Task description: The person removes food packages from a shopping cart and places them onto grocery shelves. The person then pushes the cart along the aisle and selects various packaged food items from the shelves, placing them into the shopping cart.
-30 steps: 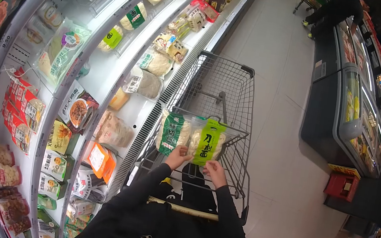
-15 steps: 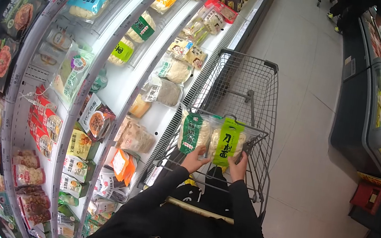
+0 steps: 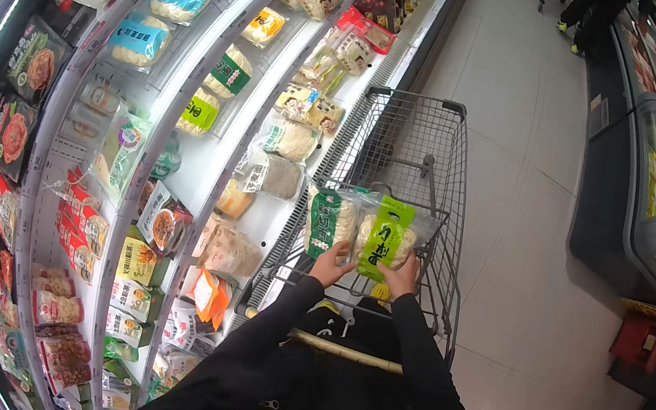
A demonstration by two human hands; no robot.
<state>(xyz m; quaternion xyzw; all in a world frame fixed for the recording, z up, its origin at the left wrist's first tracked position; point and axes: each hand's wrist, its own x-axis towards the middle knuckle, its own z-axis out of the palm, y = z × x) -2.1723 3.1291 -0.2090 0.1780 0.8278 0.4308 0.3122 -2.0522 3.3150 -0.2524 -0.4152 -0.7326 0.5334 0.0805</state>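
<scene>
My left hand (image 3: 333, 265) is closed on the lower edge of a clear noodle pack with a dark green label (image 3: 329, 220). Beside it, my right hand (image 3: 399, 277) grips a noodle pack with a lime green label (image 3: 385, 235), its thumb on the front. Both packs are held side by side, fronts facing me, the lime one leaning a little. They hang above the near end of a wire shopping cart (image 3: 417, 98). Its yellowish handle (image 3: 348, 351) crosses in front of my body.
Refrigerated shelves (image 3: 266, 77) curve along the left, stocked with bagged noodles and other packets. A tiled aisle floor (image 3: 507, 257) runs on the right, beside a freezer case (image 3: 614, 163). A red box (image 3: 639, 338) stands near it. Another person's legs (image 3: 589, 19) show far ahead.
The lime-labelled pack has tilted, its top swinging slightly right. Both hands have risen a little, still holding the packs. The view has shifted slightly, showing more of the upper left shelves.
</scene>
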